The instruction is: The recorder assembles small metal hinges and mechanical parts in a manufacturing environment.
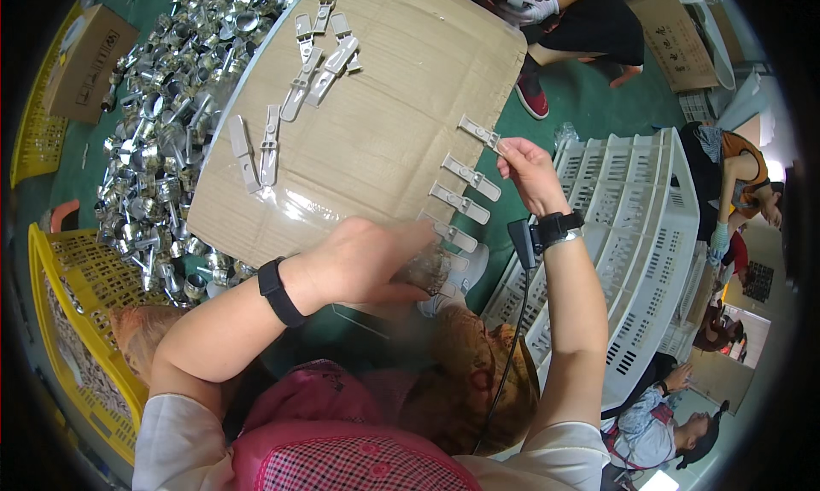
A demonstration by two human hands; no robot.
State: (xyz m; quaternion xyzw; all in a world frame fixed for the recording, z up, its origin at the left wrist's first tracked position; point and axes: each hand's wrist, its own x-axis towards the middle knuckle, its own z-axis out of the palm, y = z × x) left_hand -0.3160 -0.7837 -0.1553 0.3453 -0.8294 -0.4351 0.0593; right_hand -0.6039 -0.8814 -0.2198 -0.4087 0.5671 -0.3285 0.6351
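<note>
Brown cardboard sheet [384, 124] serves as work surface. Loose pale plastic clips [312, 60] lie on its far part; a row of the same clips [461, 202] hangs off its right edge. Beneath: green floor [589, 107], heap of shiny metal parts [166, 141].

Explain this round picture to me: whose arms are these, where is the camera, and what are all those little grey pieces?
The camera sits on a person's head and looks down, so the two bare arms coming up from below are that person's own. The wide lens bends the edges into a circle.

In front lies a sheet of cardboard. Flat grey clips are slid in a row onto its right edge, and more loose clips lie on top. The right hand pinches the top clip in that row. The left hand rests at the cardboard's lower edge on something shiny that I cannot make out.

To the left is a heap of shiny metal parts and a yellow crate; to the right, a white crate. Other people work nearby.
</note>
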